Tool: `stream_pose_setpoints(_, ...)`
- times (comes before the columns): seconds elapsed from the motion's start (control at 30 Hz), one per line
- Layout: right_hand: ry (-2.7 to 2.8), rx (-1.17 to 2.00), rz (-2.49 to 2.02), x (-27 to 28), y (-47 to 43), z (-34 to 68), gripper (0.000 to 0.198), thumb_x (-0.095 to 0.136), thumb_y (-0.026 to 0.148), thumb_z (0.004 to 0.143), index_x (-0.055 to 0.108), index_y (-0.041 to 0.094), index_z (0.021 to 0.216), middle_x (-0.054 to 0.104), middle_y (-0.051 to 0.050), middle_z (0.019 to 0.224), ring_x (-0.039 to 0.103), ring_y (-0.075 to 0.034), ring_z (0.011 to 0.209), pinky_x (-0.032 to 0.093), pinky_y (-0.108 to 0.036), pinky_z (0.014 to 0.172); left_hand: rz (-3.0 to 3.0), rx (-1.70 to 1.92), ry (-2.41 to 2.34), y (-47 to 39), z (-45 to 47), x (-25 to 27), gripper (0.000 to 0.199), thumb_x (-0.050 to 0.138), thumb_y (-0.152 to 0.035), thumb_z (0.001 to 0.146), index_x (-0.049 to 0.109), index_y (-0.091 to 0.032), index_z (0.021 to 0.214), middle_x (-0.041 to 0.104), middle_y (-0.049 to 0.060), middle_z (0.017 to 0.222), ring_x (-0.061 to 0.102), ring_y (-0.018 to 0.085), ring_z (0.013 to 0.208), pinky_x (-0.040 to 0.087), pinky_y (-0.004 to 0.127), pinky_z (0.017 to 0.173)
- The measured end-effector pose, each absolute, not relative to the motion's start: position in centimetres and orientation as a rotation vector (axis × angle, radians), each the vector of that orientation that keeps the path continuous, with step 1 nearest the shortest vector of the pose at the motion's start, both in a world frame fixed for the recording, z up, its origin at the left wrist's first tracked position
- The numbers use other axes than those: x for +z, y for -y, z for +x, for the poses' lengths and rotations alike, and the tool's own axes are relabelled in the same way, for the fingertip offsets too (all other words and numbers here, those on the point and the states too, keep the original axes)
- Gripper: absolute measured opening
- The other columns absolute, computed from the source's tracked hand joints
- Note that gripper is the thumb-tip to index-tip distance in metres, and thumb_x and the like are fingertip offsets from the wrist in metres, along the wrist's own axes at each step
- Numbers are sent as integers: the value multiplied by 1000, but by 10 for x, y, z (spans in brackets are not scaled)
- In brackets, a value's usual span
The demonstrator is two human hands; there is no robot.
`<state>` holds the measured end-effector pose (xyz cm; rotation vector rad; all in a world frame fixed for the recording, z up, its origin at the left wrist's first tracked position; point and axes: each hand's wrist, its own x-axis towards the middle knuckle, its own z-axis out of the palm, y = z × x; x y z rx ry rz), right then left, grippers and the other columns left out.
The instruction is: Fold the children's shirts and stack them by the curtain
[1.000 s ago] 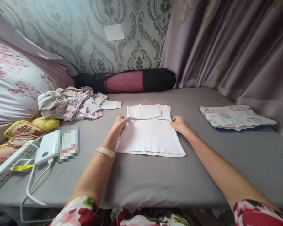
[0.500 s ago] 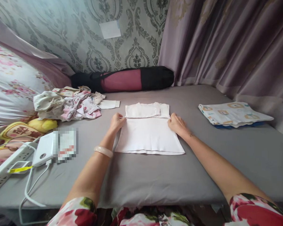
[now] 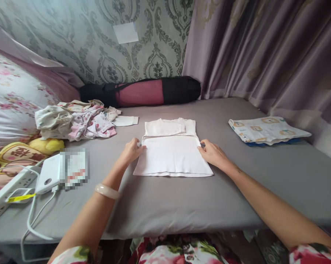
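Observation:
A small white long-sleeved shirt (image 3: 171, 156) lies flat, with its sleeves folded across the upper part and its hem towards me. At its left side edge is my left hand (image 3: 131, 150), fingers curled and the thumb on the fabric. My right hand (image 3: 213, 153) has the opposite side edge between its thumb and bent fingers. Some fingertips of both hands are hidden at the cloth.
Crumpled baby clothes (image 3: 85, 119) are heaped at the left. A folded printed cloth (image 3: 267, 130) lies right. A black and maroon bag (image 3: 140, 91) lies along the wall. A power strip (image 3: 11, 187), a white power bank (image 3: 48, 172) and cables occupy the near left.
Both hands have slid down the shirt's side edges towards me, with the wrists moving slightly outward. The shirt keeps its folded shape. The camera view has shifted a little.

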<state>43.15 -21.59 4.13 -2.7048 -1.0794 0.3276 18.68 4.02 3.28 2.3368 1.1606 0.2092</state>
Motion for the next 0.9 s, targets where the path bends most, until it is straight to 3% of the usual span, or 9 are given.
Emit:
stream_pose_setpoints(0.13, 1091, 422, -2570, 43, 238, 421, 34, 48, 37, 91, 55, 23, 121, 71, -1, 82, 64, -19, 77, 37, -25, 61, 2178, 107, -1110, -26, 166, 41, 49, 63, -47, 76, 51, -21, 115, 65, -2, 69, 61, 18, 61, 45, 27, 61)
stream_pose_setpoints(0.4, 1141, 548, -2428, 48, 269, 406, 33, 48, 39, 88, 56, 24, 115, 59, 6, 59, 54, -14, 57, 35, -24, 55, 2060, 125, -982, -2, 134, 44, 63, 67, -49, 70, 51, -21, 124, 63, -4, 63, 55, 15, 56, 39, 24, 53)
stream_pose_setpoints(0.57, 1186, 588, -2382, 53, 283, 398, 21, 51, 39, 84, 64, 26, 94, 59, 5, 61, 51, -12, 55, 34, -23, 54, 2045, 88, -862, 6, 120, 46, 61, 65, -49, 74, 51, -26, 129, 58, -6, 61, 53, 14, 58, 37, 22, 54)
stream_pose_setpoints(0.63, 1234, 602, -2345, 53, 287, 398, 21, 54, 39, 82, 66, 24, 88, 61, 3, 68, 51, -12, 57, 36, -23, 55, 2050, 53, -822, 9, 117, 50, 54, 63, -50, 76, 57, -25, 124, 55, -6, 60, 51, 13, 58, 36, 22, 55)
stream_pose_setpoints(0.73, 1291, 628, -2303, 52, 290, 401, 24, 58, 36, 78, 68, 22, 94, 62, 2, 70, 50, -11, 55, 36, -23, 54, 2055, 53, -815, 11, 115, 55, 43, 62, -53, 77, 69, -20, 104, 55, -4, 61, 47, 12, 57, 34, 22, 55)
stream_pose_setpoints(0.9, 1301, 540, -2291, 57, 288, 405, 26, 57, 31, 77, 67, 22, 99, 59, 4, 62, 48, -11, 51, 35, -22, 52, 1882, 222, -872, 10, 120, 64, 44, 68, -58, 70, 74, -16, 86, 60, 2, 65, 49, 13, 60, 35, 23, 54)
